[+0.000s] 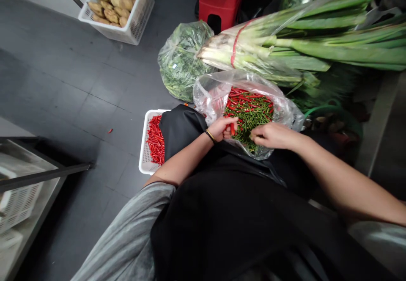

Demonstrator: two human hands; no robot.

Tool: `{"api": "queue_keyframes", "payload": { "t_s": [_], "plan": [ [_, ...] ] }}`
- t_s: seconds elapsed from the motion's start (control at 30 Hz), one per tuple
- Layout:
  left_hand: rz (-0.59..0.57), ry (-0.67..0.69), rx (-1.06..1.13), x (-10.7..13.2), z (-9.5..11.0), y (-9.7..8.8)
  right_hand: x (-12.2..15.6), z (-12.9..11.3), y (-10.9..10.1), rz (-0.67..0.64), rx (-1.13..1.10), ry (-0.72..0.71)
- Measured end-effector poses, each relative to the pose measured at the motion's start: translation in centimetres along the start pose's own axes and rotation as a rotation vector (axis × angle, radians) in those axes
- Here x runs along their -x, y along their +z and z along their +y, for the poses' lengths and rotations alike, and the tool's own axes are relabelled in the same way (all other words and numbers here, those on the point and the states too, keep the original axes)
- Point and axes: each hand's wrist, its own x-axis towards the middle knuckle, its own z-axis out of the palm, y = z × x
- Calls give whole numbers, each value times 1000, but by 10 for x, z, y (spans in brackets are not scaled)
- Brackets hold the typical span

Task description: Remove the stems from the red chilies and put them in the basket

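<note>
Red chili peppers with green stems [250, 108] fill an open clear plastic bag [287, 109] in front of me. My left hand [223, 128] is closed around a few red chilies [233, 129] at the bag's left side. Over the lower right of the pile, my right hand [268, 135] has its fingertips pinched together among the green stems; whatever they hold is hidden. To the left, a white basket [144, 158] contains loose red chilies [155, 141], partly covered from view by my dark-clad knee.
Leeks [285, 52] tied with red tape lie beyond the bag, beside bagged leafy greens [184, 56]. A red stool [218, 6] stands behind. A white crate [139, 23] of brown root vegetables sits at the upper left. One chili [110, 130] lies on the floor; a metal rack [44, 175] stands left.
</note>
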Motion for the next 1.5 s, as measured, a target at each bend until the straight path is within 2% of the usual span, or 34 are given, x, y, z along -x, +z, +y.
{"api": "queue_keyframes", "payload": {
  "t_s": [0.07, 0.1, 0.17, 0.27, 0.33, 0.4, 0.53, 0.63, 0.73, 0.8, 0.9, 0.97, 1.0, 1.13, 1.17, 1.23, 1.33, 1.43, 1.5],
  "plan": [
    [141, 88, 62, -4, 3, -2, -16, 5, -2, 88, 141, 272],
    [177, 116, 91, -5, 4, -3, -28, 5, -1, 146, 182, 371],
    [196, 130, 122, -5, 4, -5, -54, 3, 2, 199, 192, 459],
    [186, 102, 100, -1, 4, -7, -80, 2, 2, 210, 136, 497],
    [157, 79, 74, 1, 2, -7, -77, 4, 0, 281, 46, 485],
    [121, 46, 57, 0, 0, -4, -60, 5, -3, 394, -97, 428],
    [90, -5, 7, -6, -7, 5, -17, -15, 12, 524, -349, 203],
    [92, 17, -67, -7, -12, 7, -4, -30, 34, 507, -467, 64],
    [60, 58, -191, -2, -13, 5, -9, -26, 47, 493, -802, 208],
    [-1, 90, -297, 4, -12, 4, -16, -17, 47, 424, -1085, 304],
    [-139, 95, -405, 13, -10, 4, -22, -8, 41, 262, -1289, 224],
    [-199, 80, -422, 16, -10, 7, -20, -11, 38, 212, -1212, 158],
    [-205, 72, -426, 16, -11, 9, -18, -14, 38, 219, -1106, 146],
    [-113, 18, -444, 15, -17, 14, -10, -25, 33, 428, -334, 204],
    [-91, -1, -433, 14, -17, 13, -10, -25, 30, 447, -149, 239],
    [-80, 6, -372, 14, -16, 10, -15, -22, 22, 374, 97, 334],
    [-165, 109, -189, 13, -10, 1, -39, -16, 9, 219, 199, 451],
    [-273, 165, -56, 12, -6, -7, -77, -14, 2, 236, 141, 458],
    [-253, 221, -11, 12, -7, -10, -98, -12, 0, 249, 90, 421]
  ]
}}
